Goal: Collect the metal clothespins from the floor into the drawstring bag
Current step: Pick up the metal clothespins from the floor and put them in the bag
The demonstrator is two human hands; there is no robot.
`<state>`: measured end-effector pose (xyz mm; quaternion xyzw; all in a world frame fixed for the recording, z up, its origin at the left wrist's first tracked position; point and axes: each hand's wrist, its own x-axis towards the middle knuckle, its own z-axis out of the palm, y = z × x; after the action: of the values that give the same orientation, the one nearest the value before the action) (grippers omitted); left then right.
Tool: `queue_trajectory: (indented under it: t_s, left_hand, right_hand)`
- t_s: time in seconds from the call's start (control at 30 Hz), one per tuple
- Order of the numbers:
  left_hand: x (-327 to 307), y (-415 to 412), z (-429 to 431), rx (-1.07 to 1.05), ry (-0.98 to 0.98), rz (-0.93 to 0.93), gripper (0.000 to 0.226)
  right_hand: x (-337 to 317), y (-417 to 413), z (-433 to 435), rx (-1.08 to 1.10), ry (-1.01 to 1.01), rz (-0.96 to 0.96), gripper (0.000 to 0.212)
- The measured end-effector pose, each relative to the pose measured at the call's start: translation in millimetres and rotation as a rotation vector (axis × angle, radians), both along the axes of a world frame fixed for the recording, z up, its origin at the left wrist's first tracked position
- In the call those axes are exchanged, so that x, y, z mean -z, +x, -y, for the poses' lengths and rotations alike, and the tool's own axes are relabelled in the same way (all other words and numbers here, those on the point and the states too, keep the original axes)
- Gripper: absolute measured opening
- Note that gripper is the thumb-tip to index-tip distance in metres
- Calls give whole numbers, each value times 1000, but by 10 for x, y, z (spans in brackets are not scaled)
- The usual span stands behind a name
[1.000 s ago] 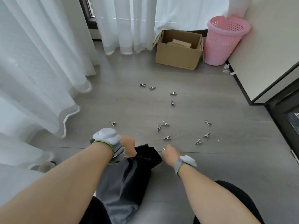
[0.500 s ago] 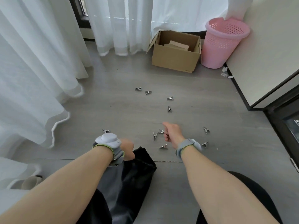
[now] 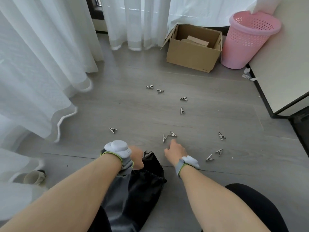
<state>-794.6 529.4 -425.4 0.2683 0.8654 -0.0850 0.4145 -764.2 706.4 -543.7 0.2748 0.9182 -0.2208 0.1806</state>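
Two metal clothespins (image 3: 168, 136) lie on the floor (image 3: 217, 114) just ahead of the right hand (image 3: 175, 149), nearer it than the left hand (image 3: 136, 156). Right hand is curled; whether it pinches a pin cannot be told. Left hand grips the mouth of the drawstring bag (image 3: 148, 174), just left of it.

The drawstring bag (image 3: 148, 178) is plain black, and the clothespins (image 3: 172, 134) scattered on the floor (image 3: 217, 114) are shiny silver against grey boards with a faint wood grain. Sheer white curtains (image 3: 41, 56) hang behind a plain brown cardboard box (image 3: 190, 56) and a pink basket (image 3: 247, 39) patterned with small holes. Both wrists carry pale grey bands (image 3: 117, 147) edged in green.
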Motion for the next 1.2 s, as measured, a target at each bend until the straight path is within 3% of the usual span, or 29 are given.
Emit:
queue_trajectory:
  t_s: [0.1, 0.17, 0.23, 0.3, 0.33, 0.43, 0.5, 0.57, 0.67, 0.8, 0.93, 1.1, 1.2]
  left_hand:
    - [-32, -20, 77, -12, 11, 4, 33]
    - [-60, -37, 136, -34, 10, 1, 29]
    - [-81, -60, 260, -59, 2, -9, 21]
    - [-85, -88, 424, -89, -5, -20, 18]
    - [-91, -97, 513, -100, -4, -28, 18]
    - [-153, -94, 794, -162, 4, -46, 19]
    - [-223, -51, 979, -209, 7, -50, 19]
    - [-279, 22, 1156, -249, 2, -38, 19]
    - [-333, 125, 1417, -279, -18, -18, 18]
    - [-351, 142, 1661, -329, -7, 14, 20]
    - [-314, 106, 1687, -351, 18, 19, 18]
    - [-236, -57, 1510, -377, 62, -27, 29]
    - [-245, -170, 1319, -422, 126, -30, 31]
  right_hand:
    - [-16, -137, 82, 375, -581, -206, 9]
    - [-87, -252, 93, 702, -992, -276, 16]
    - [-168, -410, 201, 838, -1236, -245, 22]
    - [-210, -575, 393, 735, -1242, -206, 27]
    - [-209, -657, 510, 593, -1146, -195, 28]
    - [-149, -904, 957, 44, -632, -225, 31]
    - [-110, -1021, 1291, -204, -404, -251, 18]
    - [-54, -1117, 1599, -421, -190, -245, 28]
    - [14, -1225, 1909, -562, -11, -198, 34]
    - [212, -1279, 1942, -514, 51, -37, 25]
    - [222, -1283, 1855, -398, -42, 49, 21]
    - [-312, -1206, 1571, 167, -935, 77, 24]
    - [-653, -1089, 1354, 208, -1166, 99, 17]
